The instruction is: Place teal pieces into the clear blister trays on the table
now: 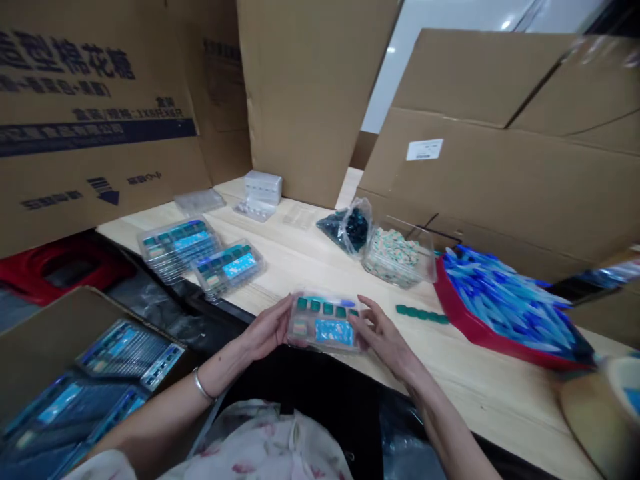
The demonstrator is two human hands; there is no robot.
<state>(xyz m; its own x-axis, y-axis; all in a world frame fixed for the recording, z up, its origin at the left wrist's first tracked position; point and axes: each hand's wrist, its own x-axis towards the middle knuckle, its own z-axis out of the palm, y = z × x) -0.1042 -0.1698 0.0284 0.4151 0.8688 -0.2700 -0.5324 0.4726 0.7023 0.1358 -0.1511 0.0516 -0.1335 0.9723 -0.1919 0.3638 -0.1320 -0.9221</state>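
My left hand [270, 328] grips the left edge of a clear plastic case [326, 317] near the table's front edge. The fingers of my right hand [383, 332] are at the case's right edge, closed on it. Inside the case are a row of dark green square pieces, a light blue patterned packet [334, 332], a small pale striped block [300, 327] and a blue piece at the top right. A strip of green pieces [423, 314] lies on the table to the right of my right hand.
Stacks of filled cases [180, 243] stand on the left, with more in a cardboard box [50, 313]. Farther back are empty clear trays [263, 188], a bag of dark green pieces [350, 230] and a tub of pale blocks [400, 257]. A red tray [480, 339] of blue pieces stands right.
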